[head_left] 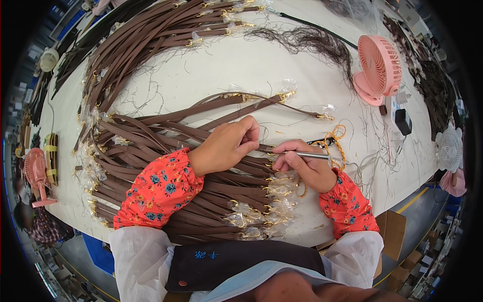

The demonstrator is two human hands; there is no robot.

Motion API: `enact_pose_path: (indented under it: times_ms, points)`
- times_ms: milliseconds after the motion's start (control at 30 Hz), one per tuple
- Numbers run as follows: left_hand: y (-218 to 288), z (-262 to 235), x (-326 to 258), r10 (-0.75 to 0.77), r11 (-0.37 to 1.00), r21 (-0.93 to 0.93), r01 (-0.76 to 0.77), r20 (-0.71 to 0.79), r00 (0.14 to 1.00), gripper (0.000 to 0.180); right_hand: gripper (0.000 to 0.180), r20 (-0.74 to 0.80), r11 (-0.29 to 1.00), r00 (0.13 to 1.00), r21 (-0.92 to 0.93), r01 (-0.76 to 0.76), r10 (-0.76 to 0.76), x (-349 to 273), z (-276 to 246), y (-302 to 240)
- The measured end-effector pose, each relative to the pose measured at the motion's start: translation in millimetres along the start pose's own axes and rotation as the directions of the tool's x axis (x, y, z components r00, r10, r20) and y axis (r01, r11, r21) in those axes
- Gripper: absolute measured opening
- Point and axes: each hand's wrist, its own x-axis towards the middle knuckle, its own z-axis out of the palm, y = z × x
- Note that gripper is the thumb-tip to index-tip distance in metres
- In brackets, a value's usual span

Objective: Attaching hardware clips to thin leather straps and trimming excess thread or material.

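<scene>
We see our left hand (229, 143) curled shut, with the fingers pinching the end of a brown strap (221, 117) near the middle of the bench (211, 70). Our right hand (302, 163) is just beside it, closed around a thin metal tool (314, 155) that lies sideways, its tip pointing at the left hand. The two hands are almost touching.

Under our arms lies a big pile of brown straps (151, 146) with gold clips (271, 201) on their ends, and the clips sit in little clear bags. The strap we hold comes out of this pile and runs up and to the right. More brown straps (151, 35) lie at the far side of the bench.

A pink fan (380, 68) stands on the right side of the bench, well apart from our hands. A clump of dark threads (312, 40) lies near it. An orange cord (336, 137) curls just behind the right hand. Another pink fan (36, 173) stands far on the left.
</scene>
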Motion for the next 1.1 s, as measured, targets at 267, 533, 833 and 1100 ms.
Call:
enact_pose_path:
  times_ms: [267,533,833,1100]
  points:
    - [-0.3,0.1,-0.4,-0.006,1.0,0.005,0.006,-0.004,1.0,0.017,0.028,-0.006,0.999,1.0,-0.047,0.016,-0.017,0.9,0.6,1.1]
    - [0.5,-0.1,-0.4,-0.011,1.0,0.009,0.011,-0.002,1.0,0.017,0.028,-0.004,0.996,0.999,-0.074,0.04,-0.041,1.1,0.5,2.3]
    - [-9.3,6.5,2.4,-0.032,0.988,-0.151,0.004,-0.182,0.983,0.011,0.029,-0.023,0.999,0.999,-0.004,0.043,-0.043,-0.4,1.8,1.5]
    - [-6.5,7.4,0.2,0.231,0.958,0.192,-0.212,-0.081,0.97,0.013,0.027,-0.05,0.995,0.998,0.093,-0.026,0.031,-1.5,0.7,-0.2]
